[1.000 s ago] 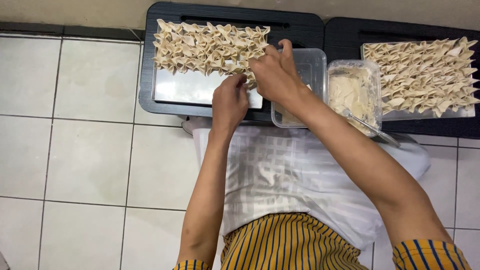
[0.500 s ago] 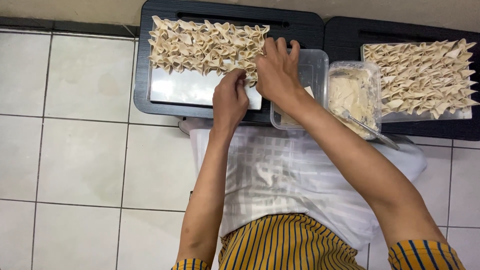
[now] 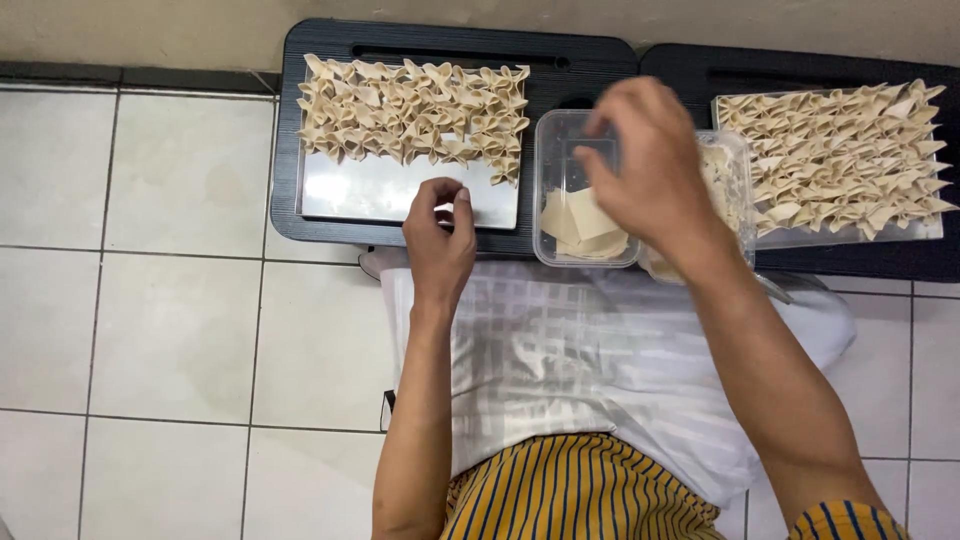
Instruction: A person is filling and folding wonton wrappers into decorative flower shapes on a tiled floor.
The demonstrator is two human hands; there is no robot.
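Left hand (image 3: 440, 235) rests over the near edge of the metal tray (image 3: 380, 192), fingers curled narrow — whether they pinch anything cannot be told. Right hand (image 3: 650, 170) hovers over the clear container (image 3: 560, 130), fingers half-closed, holding nothing visible. Flat wrappers (image 3: 580, 225) lie inside that container. Folded dumplings (image 3: 415, 110) fill the tray's far half — a second batch (image 3: 840, 155) sits at right.

Dough, steel, plastic and tile

The metal tray (image 3: 400, 195) shines mirror-smooth under matt, floury folded dumplings (image 3: 415, 110); the wrapper tub (image 3: 560, 130) is clear glossy plastic, the lap tables (image 3: 290, 120) matt black with a fine grain, the floor tiles (image 3: 150, 330) glazed, and the lap cloth (image 3: 560, 360) soft woven.
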